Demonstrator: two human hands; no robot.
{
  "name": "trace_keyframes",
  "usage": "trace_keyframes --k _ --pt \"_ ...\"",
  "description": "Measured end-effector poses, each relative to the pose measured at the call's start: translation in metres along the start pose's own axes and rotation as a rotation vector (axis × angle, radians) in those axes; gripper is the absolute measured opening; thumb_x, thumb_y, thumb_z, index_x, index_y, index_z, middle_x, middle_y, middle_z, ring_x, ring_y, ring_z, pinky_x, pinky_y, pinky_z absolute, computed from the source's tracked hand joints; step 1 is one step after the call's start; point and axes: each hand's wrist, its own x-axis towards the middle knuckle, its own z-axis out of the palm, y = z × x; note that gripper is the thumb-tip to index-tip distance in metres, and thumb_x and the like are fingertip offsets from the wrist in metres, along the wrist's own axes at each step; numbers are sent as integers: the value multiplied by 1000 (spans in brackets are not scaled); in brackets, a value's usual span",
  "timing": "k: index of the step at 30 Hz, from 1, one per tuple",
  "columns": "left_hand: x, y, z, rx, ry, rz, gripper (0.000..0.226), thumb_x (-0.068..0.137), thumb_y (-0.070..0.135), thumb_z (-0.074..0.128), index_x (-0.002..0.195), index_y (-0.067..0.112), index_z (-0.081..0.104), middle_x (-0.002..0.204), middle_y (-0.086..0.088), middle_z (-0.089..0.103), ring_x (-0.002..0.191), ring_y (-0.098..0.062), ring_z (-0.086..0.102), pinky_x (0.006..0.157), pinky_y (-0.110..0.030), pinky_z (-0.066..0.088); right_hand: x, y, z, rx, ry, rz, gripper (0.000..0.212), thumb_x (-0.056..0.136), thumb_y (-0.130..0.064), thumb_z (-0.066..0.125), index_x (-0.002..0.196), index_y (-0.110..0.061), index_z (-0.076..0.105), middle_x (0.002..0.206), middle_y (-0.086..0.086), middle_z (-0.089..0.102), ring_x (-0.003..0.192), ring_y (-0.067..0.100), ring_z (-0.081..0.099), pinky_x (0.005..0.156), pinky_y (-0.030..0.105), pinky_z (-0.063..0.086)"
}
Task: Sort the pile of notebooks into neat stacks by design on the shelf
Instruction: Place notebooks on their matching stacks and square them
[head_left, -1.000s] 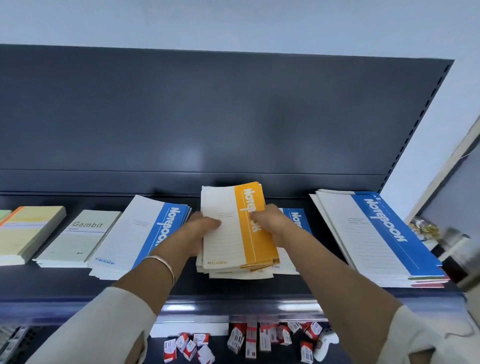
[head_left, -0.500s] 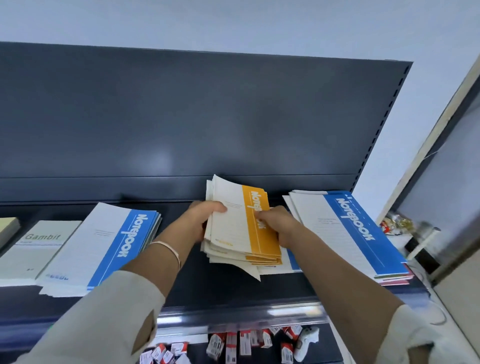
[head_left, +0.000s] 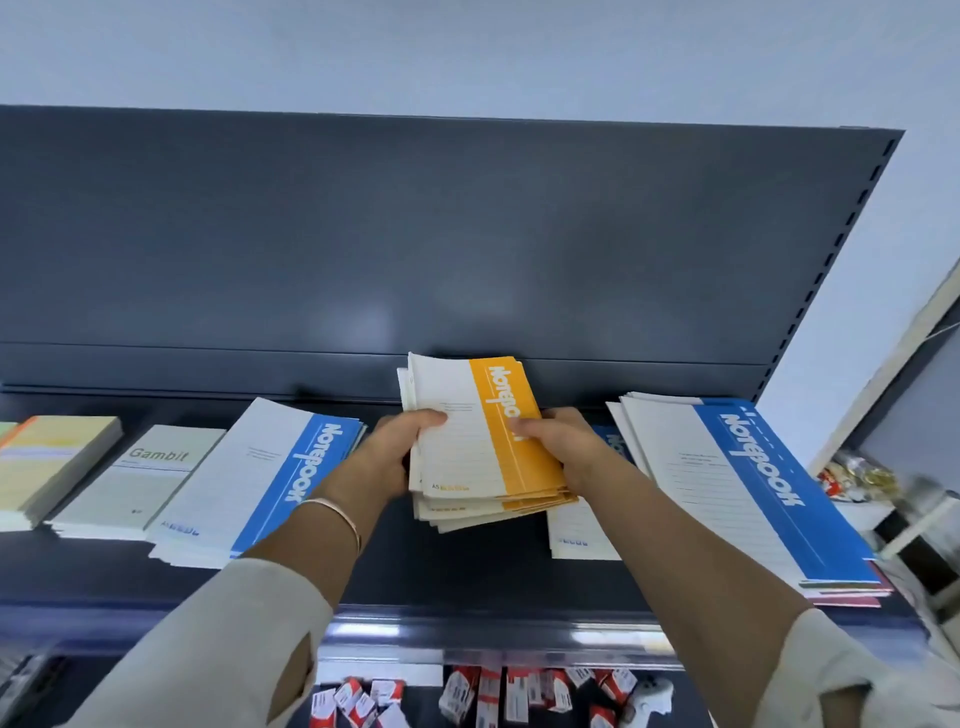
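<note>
small blue notebook (head_left: 582, 525) mostly hidden by right forearm, boxes (head_left: 467, 696) below cropped

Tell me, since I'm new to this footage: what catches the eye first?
The orange notebooks, a bundle held up at the middle of the shelf between the left hand and right hand. Next, the big blue notebooks stacked at the right, and another blue stack left of the hands.

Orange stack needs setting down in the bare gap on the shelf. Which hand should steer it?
Probably left. The left hand grips the orange stack on the side facing the bare shelf; the right hand sits over a small blue notebook.
</note>
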Motion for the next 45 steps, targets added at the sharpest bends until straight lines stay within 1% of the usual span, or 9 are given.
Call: trace_keyframes --k 6,18,23,28,32,36,40,42,45 --pt "9 -28 55 71 -44 -76 43 88 8 63 126 -3 47 117 -23 61 100 -36 62 69 -49 52 -6 25 -46 -70 134 77 50 87 -24 65 128 -8 41 123 13 57 107 33 57 93 48 47" --pt "21 -52 96 121 -192 -203 28 90 16 55 115 5 53 105 -20 64 89 -36 61 68 -44 51 -9 44 -73 -31 132 174 33 90 -25 59 120 -12 55 119 10 62 108 32 59 99 52 44" --pt "28 -60 96 137 -191 -206 36 86 4 59 121 1 53 110 -23 64 97 -39 62 76 -48 53 -10 45 -76 -54 112 170 22 92 -22 58 111 -12 56 113 11 64 103 31 61 96 49 47" --pt "26 -59 88 134 -179 -178 32 86 -3 57 118 -2 53 106 -22 63 87 -36 63 63 -44 52 -5 49 -71 -187 105 163 31 87 -27 62 114 -13 56 118 10 62 107 31 59 98 50 46" --pt "23 -51 53 185 -151 -130 35 85 -3 60 119 0 55 105 -20 66 90 -35 65 68 -45 54 5 56 -47 -444 137 163 69 80 -44 64 137 -15 38 140 11 35 128 32 39 108 48 36" --pt "17 -47 17 125 -155 3 46 81 0 66 123 10 51 111 -16 67 99 -35 65 82 -52 54 5 51 -19 -164 133 19 79 72 -43 75 135 -22 31 138 9 42 122 30 48 102 50 42" --pt "9 -42 -6 90 -157 101 47 81 1 67 122 14 49 113 -15 65 102 -34 64 86 -54 52 8 42 -8 100 94 -32 109 74 -30 79 150 -25 2 144 6 41 129 30 46 107 51 33" --pt "6 -39 -12 69 -160 121 46 82 1 65 122 16 47 114 -16 64 103 -34 64 85 -53 53 8 39 0 175 41 7 99 69 -32 83 147 -21 22 133 5 55 120 27 55 105 51 39" --pt "2 -34 -13 75 -115 171 42 84 3 63 118 18 45 111 -13 63 99 -31 64 77 -47 55 1 32 10 222 -37 -13 61 76 -24 78 128 -17 47 111 4 68 100 23 66 90 48 52"
